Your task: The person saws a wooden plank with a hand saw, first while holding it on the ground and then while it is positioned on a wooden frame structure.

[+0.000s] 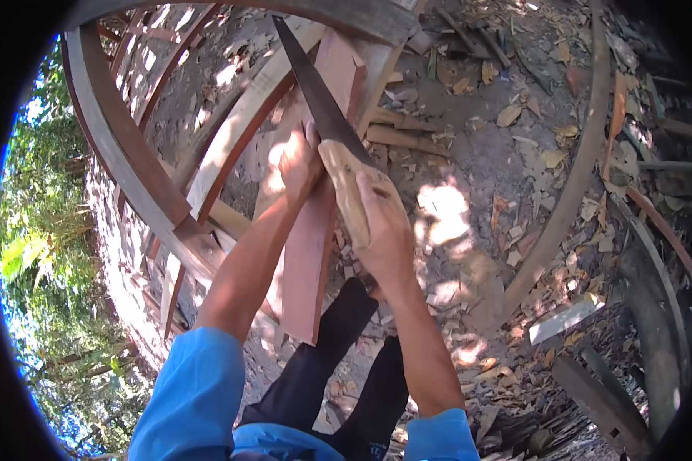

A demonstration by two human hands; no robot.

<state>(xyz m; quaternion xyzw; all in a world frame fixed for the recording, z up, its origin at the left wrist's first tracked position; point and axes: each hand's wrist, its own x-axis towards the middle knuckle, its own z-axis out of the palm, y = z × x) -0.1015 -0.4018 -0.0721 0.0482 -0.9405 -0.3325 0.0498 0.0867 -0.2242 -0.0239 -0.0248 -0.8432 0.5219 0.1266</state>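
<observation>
My right hand (386, 230) is wrapped round the pale wooden handle (351, 184) of a handsaw. The saw's dark, tapering blade (315, 86) points away and to the left, lying across a reddish wooden plank (309, 269). Close to the handle, my left hand (296, 167) grips the plank at its left edge, fingers bent and partly hidden. Lengthwise, the plank runs from near my legs up to a pale timber (378, 73) beneath its far part. Where the teeth meet the wood cannot be made out.
Curved timbers (115, 127) stand at the left, and a thick beam (315, 14) arches across the far side. Short sticks (407, 142) lie right of the plank. A long curved piece (565, 207) and a pale offcut (565, 319) lie among dry leaves at the right.
</observation>
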